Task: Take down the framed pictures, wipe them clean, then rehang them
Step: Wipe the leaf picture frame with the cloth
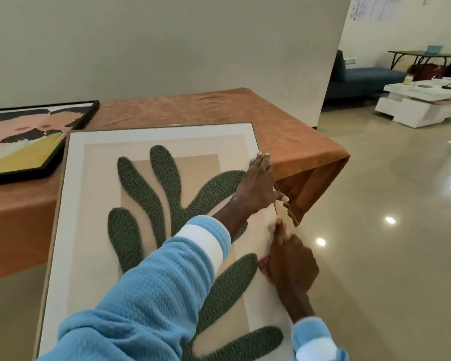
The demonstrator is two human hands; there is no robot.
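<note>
Frame (94,230) lies on the desk (219,110), its 6 o'clock end apparently overhanging. The left hand (258,188) presses flat with straight fingers at its 3 o'clock edge and the right hand (292,264) is curled round a cloth (264,267) just below, so a hard wipe could slide or tip it off.

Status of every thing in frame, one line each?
leaf picture: off the wall, top end on the table, rest overhanging
black-framed picture: off the wall, flat on the table
wiping cloth: held in right hand, at leaf picture's right edge
left hand: flat on leaf picture's right edge
right hand: grips wiping cloth
table: draped in orange fabric
</note>
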